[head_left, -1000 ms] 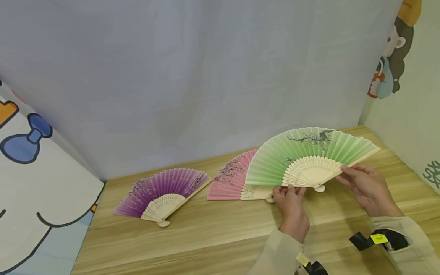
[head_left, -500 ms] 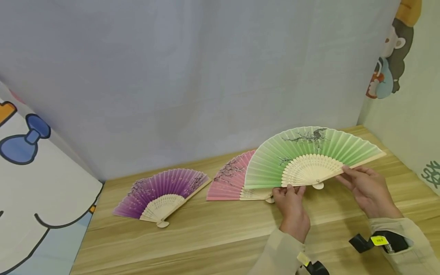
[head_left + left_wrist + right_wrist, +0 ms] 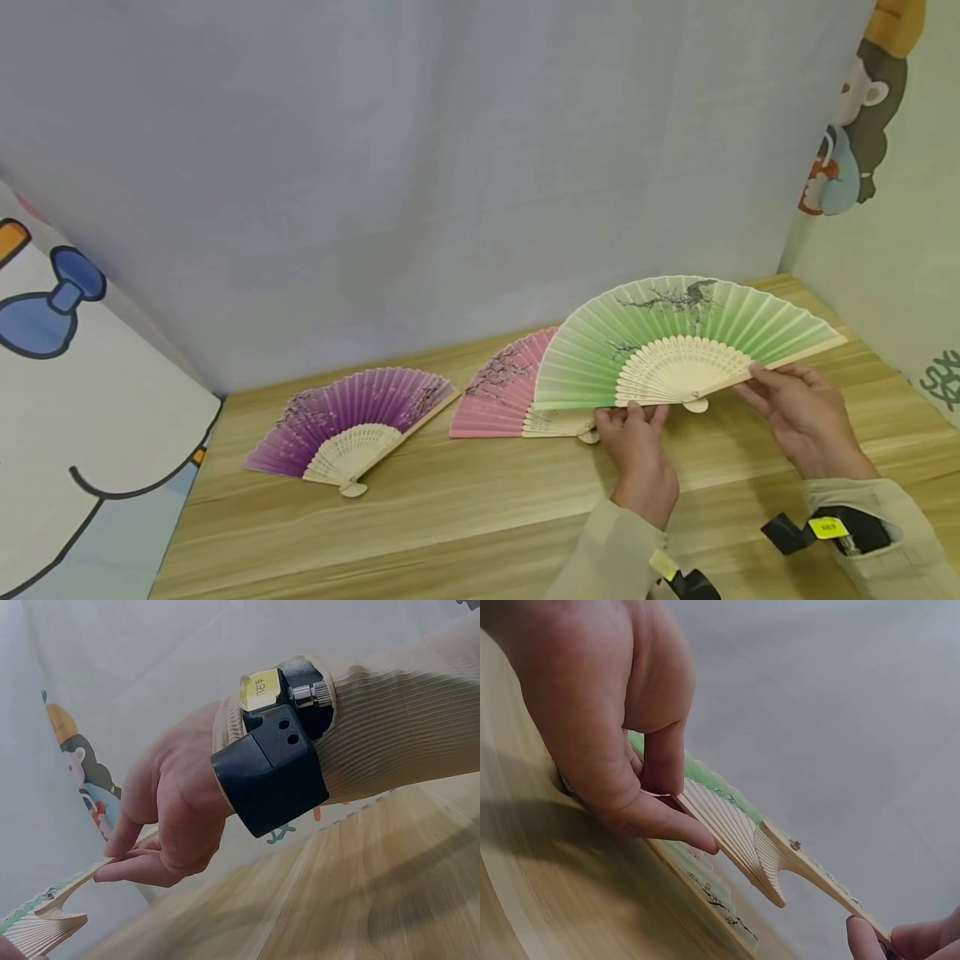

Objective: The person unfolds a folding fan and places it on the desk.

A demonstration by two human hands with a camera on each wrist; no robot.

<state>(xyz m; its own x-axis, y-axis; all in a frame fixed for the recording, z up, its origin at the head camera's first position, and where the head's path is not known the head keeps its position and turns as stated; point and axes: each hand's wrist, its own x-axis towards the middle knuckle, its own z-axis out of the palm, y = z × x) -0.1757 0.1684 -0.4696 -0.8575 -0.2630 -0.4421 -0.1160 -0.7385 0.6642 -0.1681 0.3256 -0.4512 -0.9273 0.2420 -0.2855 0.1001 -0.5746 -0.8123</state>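
Observation:
An open green folding fan (image 3: 682,321) with a dark branch print is held up just above the table, tilted toward the camera. My left hand (image 3: 641,462) pinches its left lower edge between thumb and fingers. At the right guard stick, my right hand (image 3: 806,417) grips with thumb above and fingers beneath. The fan's pale wooden ribs (image 3: 727,836) show edge-on in the right wrist view. A pink folding fan (image 3: 498,392) lies spread on the table, its right part hidden behind the green one. Farther left rests a spread purple folding fan (image 3: 360,421).
The wood-grain table (image 3: 420,533) runs back to a grey cloth backdrop (image 3: 420,183). Cartoon-printed panels stand at left and right. A black camera strap (image 3: 855,529) sits on the right wrist, over a beige sleeve.
The green fan has spread slightly wider, its right guard stick tilting down to the right. Both hands keep their hold and barely move. The pink and purple fans stay put.

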